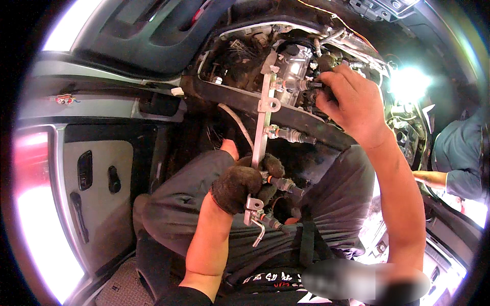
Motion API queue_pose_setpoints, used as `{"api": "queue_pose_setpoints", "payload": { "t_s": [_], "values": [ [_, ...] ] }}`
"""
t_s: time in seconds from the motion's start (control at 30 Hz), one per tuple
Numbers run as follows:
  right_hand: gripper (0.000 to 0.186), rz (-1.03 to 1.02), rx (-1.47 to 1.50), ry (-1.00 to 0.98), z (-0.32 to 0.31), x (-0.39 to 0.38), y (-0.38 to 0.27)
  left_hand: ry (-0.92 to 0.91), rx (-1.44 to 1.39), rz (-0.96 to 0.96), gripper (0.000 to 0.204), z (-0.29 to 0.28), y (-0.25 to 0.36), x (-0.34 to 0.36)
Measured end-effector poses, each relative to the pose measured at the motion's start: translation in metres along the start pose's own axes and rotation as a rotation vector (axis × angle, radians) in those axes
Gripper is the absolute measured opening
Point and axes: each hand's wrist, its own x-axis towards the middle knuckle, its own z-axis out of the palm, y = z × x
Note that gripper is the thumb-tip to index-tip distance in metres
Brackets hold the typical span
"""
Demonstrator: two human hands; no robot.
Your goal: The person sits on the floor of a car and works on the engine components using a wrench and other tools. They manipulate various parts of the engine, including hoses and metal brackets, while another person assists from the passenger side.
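Observation:
My left hand point(240, 186), in a dark glove, is wrapped round the lower part of a silver fuel rail point(263, 120). Several fuel injectors stick out from the rail to the right, among them a middle one point(291, 134) with a dark tip. A bent metal pipe point(259, 232) juts from the rail's near end. At the far end, the bare fingers of my right hand point(352, 102) are bent about the dark tip of the farthest fuel injector point(296, 84). Shadow hides the exact contact between finger and thumb.
An opened engine bay point(291, 64) with hoses and wiring lies just beyond the rail, framed by a dark rim. A door panel point(97, 183) stands at the left. A bright lamp point(408, 84) shines at the right, near another person's arm point(431, 177). My legs lie beneath the rail.

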Motion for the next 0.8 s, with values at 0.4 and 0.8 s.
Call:
{"api": "queue_pose_setpoints", "payload": {
  "t_s": [0.4,0.8],
  "values": [
    [0.040,1.049,1.730,0.250,0.006,-0.026,-0.016,0.187,0.012,-0.094,0.051,0.014,0.007,0.001],
    [0.031,1.394,1.745,0.361,0.026,-0.064,-0.022,0.279,0.200,-0.070,0.055,0.021,0.000,-0.002]
  ]
}}
